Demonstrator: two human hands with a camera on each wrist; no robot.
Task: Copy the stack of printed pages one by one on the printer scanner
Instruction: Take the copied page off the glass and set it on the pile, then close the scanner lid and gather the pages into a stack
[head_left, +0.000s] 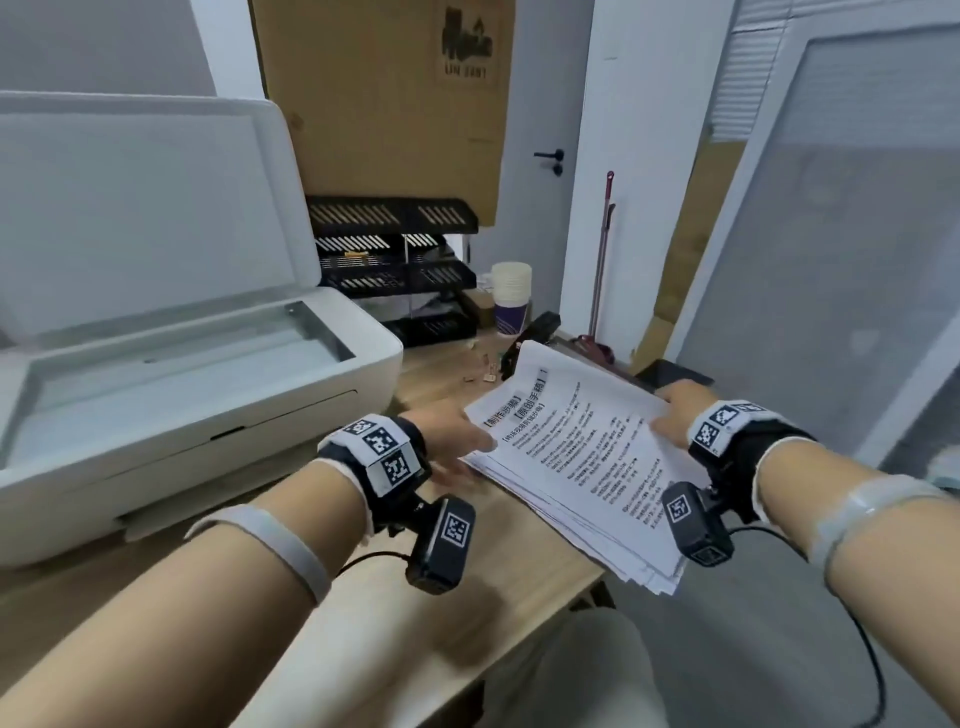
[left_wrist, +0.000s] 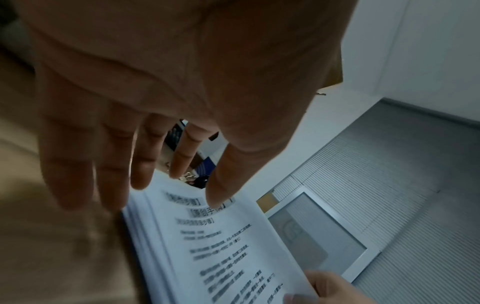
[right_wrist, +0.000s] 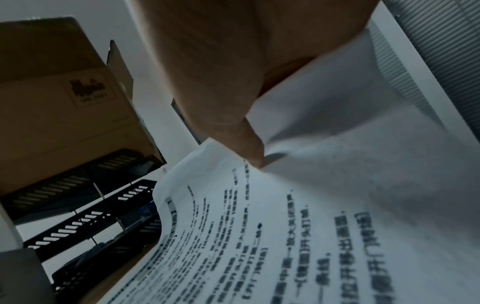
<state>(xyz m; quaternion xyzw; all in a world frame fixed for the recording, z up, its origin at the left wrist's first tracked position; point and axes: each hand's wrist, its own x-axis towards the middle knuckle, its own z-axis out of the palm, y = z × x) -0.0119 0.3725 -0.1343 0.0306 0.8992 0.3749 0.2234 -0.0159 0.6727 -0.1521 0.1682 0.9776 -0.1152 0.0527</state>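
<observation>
Stack of printed pages (head_left: 576, 457) held above the wooden desk (head_left: 467, 530) edge, at about 3 o'clock from the printer (head_left: 197, 395) — scanner lid (head_left: 140, 208) raised, glass (head_left: 171, 364) bare. Right hand (head_left: 680, 410) grasps the stack's right edge, thumb pressed on the top sheet, pages bowed upward. Left hand (head_left: 447, 436) at the stack's left edge, fingers (left_wrist: 145, 164) straight, spread, released — thumb tip touching the top page. Black tray rack (head_left: 400, 265) and paper cups (head_left: 511, 296) at 12 o'clock from the stack.

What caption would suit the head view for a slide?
Both hands, right hand and left hand, hold a stack of printed pages beside a white printer with its scanner lid raised.
</observation>
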